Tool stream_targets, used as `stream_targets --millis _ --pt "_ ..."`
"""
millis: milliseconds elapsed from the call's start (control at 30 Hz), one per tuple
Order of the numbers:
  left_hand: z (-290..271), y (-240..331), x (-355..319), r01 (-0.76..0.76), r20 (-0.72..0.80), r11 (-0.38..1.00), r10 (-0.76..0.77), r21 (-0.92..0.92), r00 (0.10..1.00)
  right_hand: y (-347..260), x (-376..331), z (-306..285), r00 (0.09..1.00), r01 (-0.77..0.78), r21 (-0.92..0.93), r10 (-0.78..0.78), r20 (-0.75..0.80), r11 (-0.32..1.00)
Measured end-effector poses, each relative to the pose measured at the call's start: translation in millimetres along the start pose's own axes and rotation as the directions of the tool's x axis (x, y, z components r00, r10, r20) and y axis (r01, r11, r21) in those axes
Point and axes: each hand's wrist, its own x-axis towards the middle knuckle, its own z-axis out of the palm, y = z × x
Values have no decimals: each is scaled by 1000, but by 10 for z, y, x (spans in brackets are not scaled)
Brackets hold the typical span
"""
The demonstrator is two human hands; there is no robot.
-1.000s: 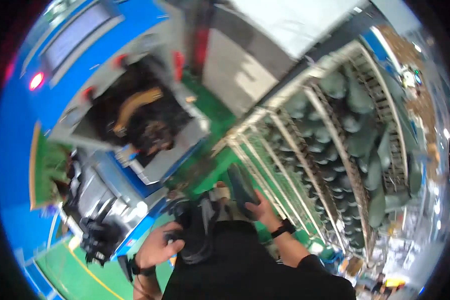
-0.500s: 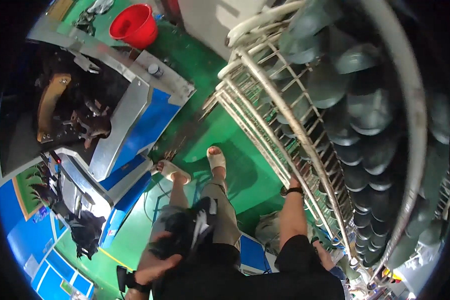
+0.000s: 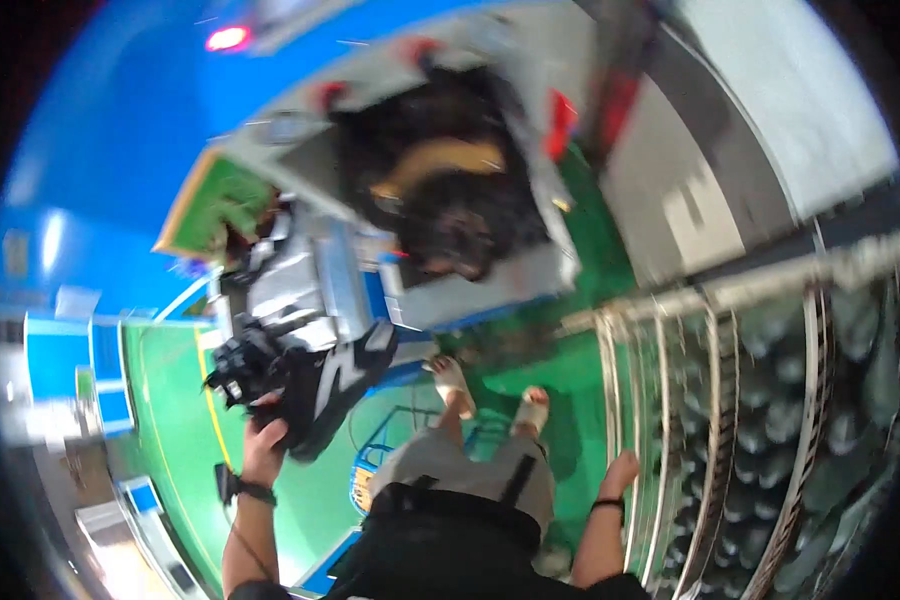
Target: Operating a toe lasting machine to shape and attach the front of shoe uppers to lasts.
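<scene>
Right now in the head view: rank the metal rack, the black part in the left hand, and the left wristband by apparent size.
1. metal rack, largest, filling the right side.
2. black part, held in the left hand; it sits nearer the camera, so its size is flattered.
3. wristband, smallest.

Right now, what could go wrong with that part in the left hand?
1. The left hand holds the bulky black moulded part by its lower end only; the grip might slip and drop it on the green floor.
2. The right hand hangs close to the metal wire rack and could snag.
</scene>
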Motion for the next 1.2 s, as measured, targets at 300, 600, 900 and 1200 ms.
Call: stream_targets --millis 300,600,900,1200 --pt "-855 -515 1131 -55 64 132 -68 990 996 -4893 -2560 -1292 375 721 648 -924 -67 246" --pt "-1884 226 2943 -32 -112 359 373 933 921 -7936 -4186 -903 -370 913 -251 -912 -175 -322" --pt "-2647 203 4868 157 -284 316 410 936 867 -7928 -3909 -615 -364 878 -391 -916 -170 -277" --pt "-2750 -393 4479 180 -241 640 9 747 970 -7970 -4051 -654 -358 900 -358 -891 -278 -250"
